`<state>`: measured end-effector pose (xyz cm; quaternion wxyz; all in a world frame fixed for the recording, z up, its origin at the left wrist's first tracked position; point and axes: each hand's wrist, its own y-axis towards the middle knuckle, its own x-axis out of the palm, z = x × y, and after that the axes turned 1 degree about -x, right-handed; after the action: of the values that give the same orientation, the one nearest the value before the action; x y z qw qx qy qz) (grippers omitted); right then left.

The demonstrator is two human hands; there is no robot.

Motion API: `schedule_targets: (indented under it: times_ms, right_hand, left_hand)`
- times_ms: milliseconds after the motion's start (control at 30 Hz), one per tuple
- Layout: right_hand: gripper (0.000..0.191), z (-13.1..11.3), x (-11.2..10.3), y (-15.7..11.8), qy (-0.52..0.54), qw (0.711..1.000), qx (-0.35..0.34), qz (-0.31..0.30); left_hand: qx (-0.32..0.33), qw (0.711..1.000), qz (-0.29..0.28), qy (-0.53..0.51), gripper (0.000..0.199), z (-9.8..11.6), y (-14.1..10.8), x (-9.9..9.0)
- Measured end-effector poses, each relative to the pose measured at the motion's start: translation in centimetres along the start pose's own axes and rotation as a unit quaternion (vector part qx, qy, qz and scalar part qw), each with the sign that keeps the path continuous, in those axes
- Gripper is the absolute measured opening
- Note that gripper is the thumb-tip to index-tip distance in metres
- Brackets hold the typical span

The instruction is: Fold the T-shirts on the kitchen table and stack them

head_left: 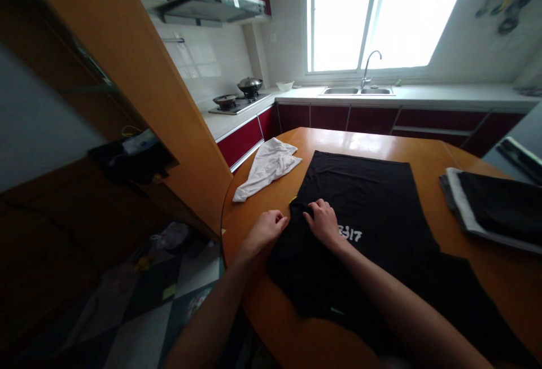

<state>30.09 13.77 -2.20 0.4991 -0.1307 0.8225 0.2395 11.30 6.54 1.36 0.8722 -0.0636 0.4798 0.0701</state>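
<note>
A black shirt (372, 188) with white lettering lies spread on the wooden table (359, 140), its hem toward the window. My left hand (271, 227) is at the shirt's left edge, its fingers curled together; whatever they may hold is hidden. On the shirt's left part rests my right hand (322, 221), with bent fingers around a small fold of the black cloth near the sleeve. A bit of yellow shows at the edge between the two hands.
A crumpled white cloth (271, 167) lies at the table's far left. Folded dark and light garments (499, 202) are stacked on the right. Beyond stand a counter (444, 92) with a sink (358, 91) and a stove (239, 105) with pans. An orange wooden panel rises at left.
</note>
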Motion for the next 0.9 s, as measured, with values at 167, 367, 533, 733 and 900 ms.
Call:
schedule_targets:
  times_ms: [167, 367, 533, 733, 900]
  right_hand:
    - [0.022, -0.1, -0.1, -0.1, 0.001, 1.0, 0.002, 0.002]
    - [0.022, -0.1, -0.2, -0.1, 0.006, 1.0, 0.008, 0.006]
    - [0.023, 0.0, -0.2, 0.0, 0.007, 1.0, 0.007, -0.001]
    - [0.027, -1.1, -2.0, -0.1, -0.005, 1.0, 0.002, 0.011]
    - [0.013, -4.1, -5.0, -2.4, -0.032, 0.989, -0.103, -0.103]
  left_hand:
    - [0.001, 1.0, -0.004, -0.021, 0.018, 0.1, 6.4, -1.2]
    - [0.078, 0.986, -0.131, -0.072, 0.024, -0.6, 10.2, -1.7]
    - [0.166, 0.971, -0.134, -0.11, 0.035, -2.1, 10.3, -0.8]
    - [0.197, 0.97, -0.075, -0.124, 0.038, -3.2, 10.5, 0.4]
    - [0.226, 0.963, -0.066, -0.13, 0.031, -3.1, 10.4, 0.8]
